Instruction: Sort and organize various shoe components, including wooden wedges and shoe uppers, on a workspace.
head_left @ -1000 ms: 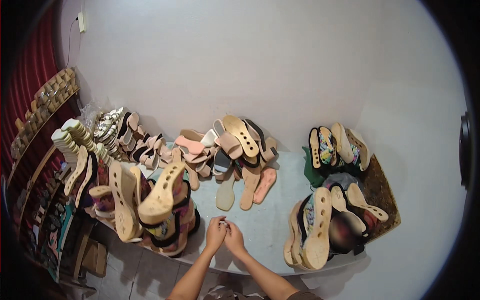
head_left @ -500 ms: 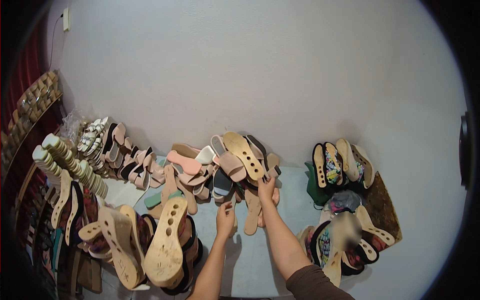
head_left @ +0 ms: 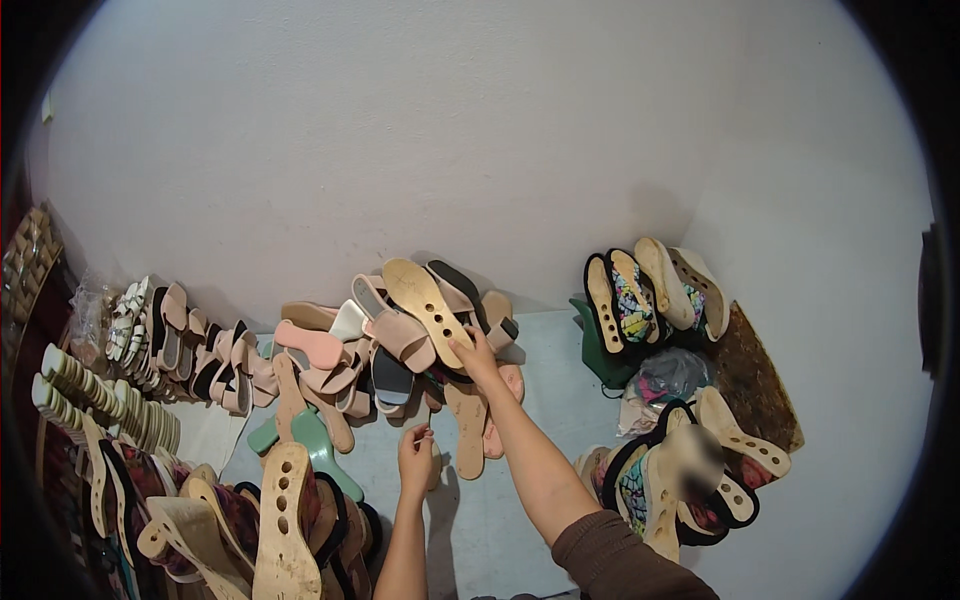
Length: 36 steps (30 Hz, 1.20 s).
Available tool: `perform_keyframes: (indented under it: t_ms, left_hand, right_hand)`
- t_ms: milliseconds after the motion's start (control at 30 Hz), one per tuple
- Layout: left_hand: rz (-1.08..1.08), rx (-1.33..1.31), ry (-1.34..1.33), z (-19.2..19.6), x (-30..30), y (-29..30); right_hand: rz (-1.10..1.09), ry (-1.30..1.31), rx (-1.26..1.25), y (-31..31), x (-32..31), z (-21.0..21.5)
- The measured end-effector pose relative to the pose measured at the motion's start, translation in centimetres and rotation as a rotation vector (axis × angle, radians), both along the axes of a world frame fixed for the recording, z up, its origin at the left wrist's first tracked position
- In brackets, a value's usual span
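My right hand [head_left: 478,358] reaches into the heap of sandals and is closed on the lower end of a pale wooden sole [head_left: 425,305] with a row of holes. That sole leans on top of the heap, beside a beige slide sandal [head_left: 402,340]. My left hand [head_left: 415,460] is nearer to me, its fingers curled in; whether they hold anything is hidden. Close beside it shows a narrow tan piece [head_left: 434,468]. Between my two arms a flat tan insole [head_left: 467,435] lies on the pale blue tabletop [head_left: 545,400].
Several wooden wedge soles [head_left: 285,530] crowd the near left, by a green sole [head_left: 325,455]. Stacked cream soles [head_left: 120,400] and white sandals [head_left: 130,320] stand farther left. Flowered wedge sandals [head_left: 632,300] and a plastic bag [head_left: 680,375] are on the right, against the wall.
The view has swung, so the heap sits farther left. My right hand stays at the wooden sole's lower end. My left hand remains below the heap, fingers still curled. More of the green sole shows.
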<state>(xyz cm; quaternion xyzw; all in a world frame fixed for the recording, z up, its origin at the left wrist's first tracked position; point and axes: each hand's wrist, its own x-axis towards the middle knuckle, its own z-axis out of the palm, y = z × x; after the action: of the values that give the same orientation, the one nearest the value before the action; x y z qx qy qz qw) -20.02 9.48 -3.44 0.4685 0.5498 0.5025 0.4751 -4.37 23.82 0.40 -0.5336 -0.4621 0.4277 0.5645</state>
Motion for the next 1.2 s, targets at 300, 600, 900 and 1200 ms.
perform_keyframes:
  t_ms: [300,600,900,1200]
  left_hand:
    - [-0.073,0.134,0.170,3.6,1.7,1.1]
    - [-0.025,0.291,0.036,9.2,4.7,2.8]
    - [-0.280,0.373,0.025,14.2,12.8,2.2]
    - [-0.491,0.631,0.417,22.9,23.6,-0.1]
  right_hand:
    - [-0.099,-0.991,0.120,-2.6,-2.0,1.5]
    - [0.071,-1.059,0.110,-5.5,1.6,12.5]
    - [0.468,-1.248,-0.441,-12.3,13.4,28.2]
    - [0.205,-1.226,-0.267,-20.7,32.3,29.5]
